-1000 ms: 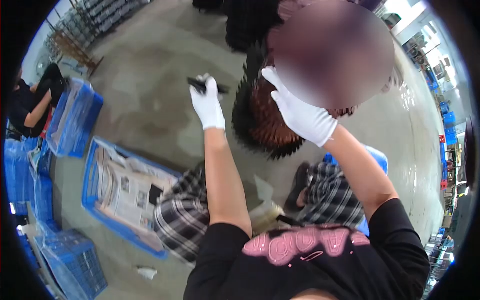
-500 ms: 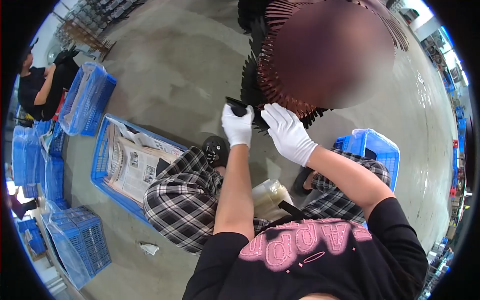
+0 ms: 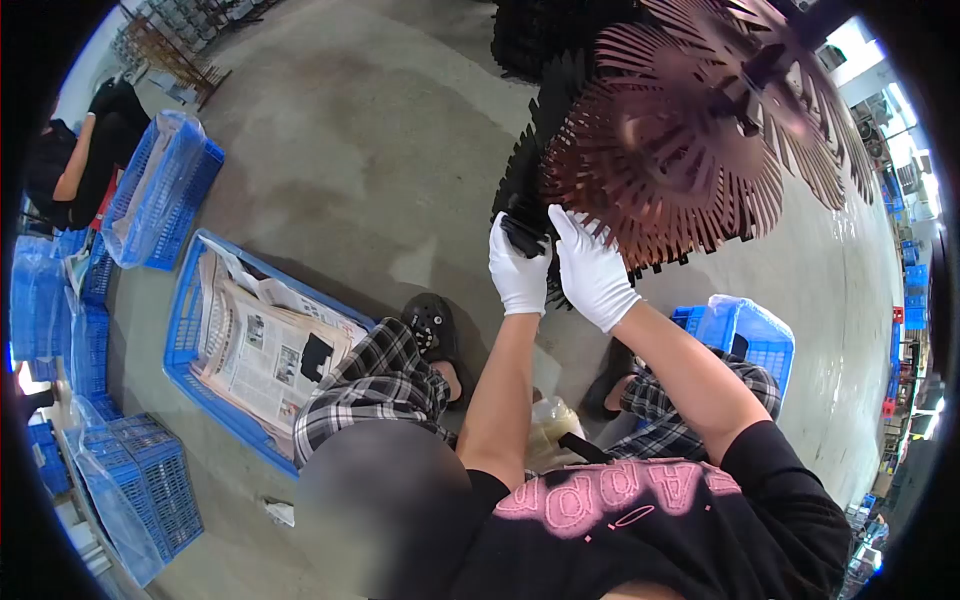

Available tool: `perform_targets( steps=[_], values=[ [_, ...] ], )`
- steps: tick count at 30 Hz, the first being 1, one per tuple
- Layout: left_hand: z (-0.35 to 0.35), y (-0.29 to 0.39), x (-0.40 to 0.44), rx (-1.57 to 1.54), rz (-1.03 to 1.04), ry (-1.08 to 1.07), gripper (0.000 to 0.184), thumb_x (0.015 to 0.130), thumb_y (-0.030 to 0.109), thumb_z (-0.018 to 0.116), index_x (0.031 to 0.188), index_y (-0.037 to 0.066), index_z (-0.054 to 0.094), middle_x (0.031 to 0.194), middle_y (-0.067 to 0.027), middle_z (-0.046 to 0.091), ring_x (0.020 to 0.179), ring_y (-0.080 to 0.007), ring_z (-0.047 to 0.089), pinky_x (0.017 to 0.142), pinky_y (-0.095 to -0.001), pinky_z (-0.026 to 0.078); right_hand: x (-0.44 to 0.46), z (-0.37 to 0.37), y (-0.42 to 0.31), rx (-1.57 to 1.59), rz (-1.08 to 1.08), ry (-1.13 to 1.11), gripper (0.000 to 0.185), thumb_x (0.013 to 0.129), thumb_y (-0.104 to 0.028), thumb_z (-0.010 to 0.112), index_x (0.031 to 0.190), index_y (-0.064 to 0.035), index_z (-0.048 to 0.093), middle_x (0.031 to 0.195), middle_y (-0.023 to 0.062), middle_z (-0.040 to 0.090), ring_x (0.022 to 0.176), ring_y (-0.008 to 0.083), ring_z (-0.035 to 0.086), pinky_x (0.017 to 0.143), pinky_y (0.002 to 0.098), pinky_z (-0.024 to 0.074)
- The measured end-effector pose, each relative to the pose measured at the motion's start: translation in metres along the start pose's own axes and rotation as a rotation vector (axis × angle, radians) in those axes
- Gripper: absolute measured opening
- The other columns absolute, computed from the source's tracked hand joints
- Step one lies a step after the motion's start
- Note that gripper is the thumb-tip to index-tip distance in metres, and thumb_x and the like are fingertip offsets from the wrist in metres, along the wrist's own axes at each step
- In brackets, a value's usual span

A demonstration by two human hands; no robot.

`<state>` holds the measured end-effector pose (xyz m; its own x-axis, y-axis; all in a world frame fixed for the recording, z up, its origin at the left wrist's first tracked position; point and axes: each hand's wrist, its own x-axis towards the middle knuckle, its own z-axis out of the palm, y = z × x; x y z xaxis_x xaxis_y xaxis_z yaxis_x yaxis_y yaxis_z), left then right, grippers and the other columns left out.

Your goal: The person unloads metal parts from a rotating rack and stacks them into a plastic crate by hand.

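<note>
My left hand (image 3: 520, 266), in a white glove, is closed on several small black pieces (image 3: 524, 232) at the edge of a round rack. My right hand (image 3: 592, 268), also gloved, is beside it, its fingers up against the rack's lower rim; what its fingertips hold, if anything, is hidden. The rack (image 3: 670, 140) has stacked round tiers of thin reddish-brown slats, with black pieces (image 3: 522, 165) hanging along its left side.
To the left, a blue crate (image 3: 185, 365) holds newspapers (image 3: 262, 345) and a small black piece. Another blue crate (image 3: 765, 345) stands by my right leg. Wrapped blue crates (image 3: 165, 190) and a seated person (image 3: 75, 165) are at the far left.
My left hand has moved right with the black pieces, up to the rack beside my right hand. The view has shifted, and more of the rack's tiers now show.
</note>
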<state>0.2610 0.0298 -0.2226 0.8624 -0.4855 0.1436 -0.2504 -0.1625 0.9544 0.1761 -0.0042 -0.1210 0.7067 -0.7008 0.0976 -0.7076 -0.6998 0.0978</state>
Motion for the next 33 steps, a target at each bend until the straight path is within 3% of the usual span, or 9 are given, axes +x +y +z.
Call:
perform_targets(
  steps=[5, 10, 14, 20, 24, 27, 29, 32, 33],
  values=[
    [0.008, 0.001, 0.001, 0.035, 0.174, 0.060, 0.071, 0.069, 0.011, 0.080, 0.134, 0.004, 0.053, 0.122, -0.0167, 0.065, 0.103, -0.0339, 0.067, 0.087, -0.0379, 0.053, 0.003, -0.005, 0.008, 0.083, -0.063, 0.074, 0.056, 0.090, -0.010, 0.053, 0.145, -0.0030, 0.041, 0.136, 0.0190, 0.058, 0.103, 0.0363, 0.063, 0.080, 0.0403, 0.0530],
    [0.006, 0.003, 0.007, 0.055, 0.125, 0.018, 0.069, 0.071, 0.011, 0.079, 0.134, 0.004, 0.052, 0.124, -0.0171, 0.062, 0.105, -0.0350, 0.065, 0.087, -0.0387, 0.053, 0.001, -0.009, 0.007, 0.012, -0.091, 0.070, 0.057, 0.090, -0.010, 0.053, 0.145, -0.0026, 0.041, 0.136, 0.0193, 0.058, 0.099, 0.0358, 0.065, 0.078, 0.0387, 0.0541],
    [0.002, 0.011, 0.010, 0.135, 0.027, -0.055, 0.074, 0.069, 0.019, 0.083, 0.133, 0.004, 0.050, 0.123, -0.0169, 0.060, 0.102, -0.0358, 0.066, 0.085, -0.0396, 0.054, -0.001, 0.002, 0.016, 0.082, -0.234, 0.214, 0.058, 0.090, -0.010, 0.052, 0.146, -0.0026, 0.039, 0.137, 0.0203, 0.057, 0.095, 0.0364, 0.066, 0.075, 0.0389, 0.0554],
    [0.005, 0.004, 0.010, 0.087, 0.020, -0.068, 0.072, 0.070, 0.019, 0.083, 0.132, 0.005, 0.050, 0.120, -0.0161, 0.059, 0.100, -0.0354, 0.065, 0.086, -0.0397, 0.054, -0.001, 0.015, 0.011, -0.054, -0.211, 0.270, 0.055, 0.091, -0.011, 0.046, 0.145, -0.0001, 0.038, 0.135, 0.0191, 0.059, 0.092, 0.0367, 0.066, 0.077, 0.0406, 0.0546],
    [0.008, 0.006, 0.006, 0.063, 0.029, -0.013, 0.064, 0.076, 0.015, 0.077, 0.133, 0.003, 0.050, 0.121, -0.0180, 0.060, 0.104, -0.0374, 0.064, 0.087, -0.0405, 0.052, -0.001, 0.023, 0.011, -0.186, -0.185, 0.312, 0.056, 0.091, -0.012, 0.052, 0.144, -0.0021, 0.039, 0.133, 0.0209, 0.059, 0.090, 0.0375, 0.067, 0.068, 0.0396, 0.0558],
    [0.001, 0.013, 0.009, 0.050, 0.125, -0.022, 0.064, 0.076, 0.016, 0.078, 0.132, 0.002, 0.052, 0.120, -0.0188, 0.061, 0.103, -0.0383, 0.064, 0.087, -0.0404, 0.052, 0.000, -0.005, 0.015, 0.012, -0.158, 0.224, 0.051, 0.091, -0.013, 0.052, 0.139, -0.0025, 0.043, 0.130, 0.0205, 0.061, 0.089, 0.0365, 0.067, 0.065, 0.0374, 0.0553],
    [0.004, 0.013, 0.009, 0.096, 0.162, 0.022, 0.074, 0.066, 0.011, 0.081, 0.134, 0.007, 0.052, 0.119, -0.0182, 0.061, 0.102, -0.0379, 0.064, 0.089, -0.0422, 0.053, 0.001, -0.029, 0.010, 0.039, -0.021, -0.196, 0.044, 0.090, -0.014, 0.047, 0.132, -0.0011, 0.041, 0.113, 0.0268, 0.060, 0.082, 0.0378, 0.066, 0.063, 0.0453, 0.0543],
    [0.002, 0.021, 0.008, 0.087, 0.106, -0.027, 0.071, 0.067, 0.011, 0.080, 0.132, 0.005, 0.052, 0.116, -0.0186, 0.061, 0.101, -0.0393, 0.064, 0.089, -0.0428, 0.052, -0.003, -0.022, 0.014, 0.035, -0.012, -0.123, 0.044, 0.090, -0.014, 0.047, 0.132, -0.0023, 0.040, 0.114, 0.0285, 0.059, 0.079, 0.0384, 0.067, 0.062, 0.0469, 0.0543],
    [0.002, 0.020, 0.008, 0.096, 0.080, -0.024, 0.070, 0.067, 0.012, 0.080, 0.131, 0.004, 0.053, 0.116, -0.0187, 0.061, 0.100, -0.0396, 0.064, 0.088, -0.0431, 0.052, -0.004, -0.006, 0.018, 0.112, -0.080, 0.004, 0.044, 0.090, -0.014, 0.047, 0.132, -0.0020, 0.040, 0.114, 0.0290, 0.059, 0.078, 0.0389, 0.067, 0.061, 0.0475, 0.0543]
  ],
)
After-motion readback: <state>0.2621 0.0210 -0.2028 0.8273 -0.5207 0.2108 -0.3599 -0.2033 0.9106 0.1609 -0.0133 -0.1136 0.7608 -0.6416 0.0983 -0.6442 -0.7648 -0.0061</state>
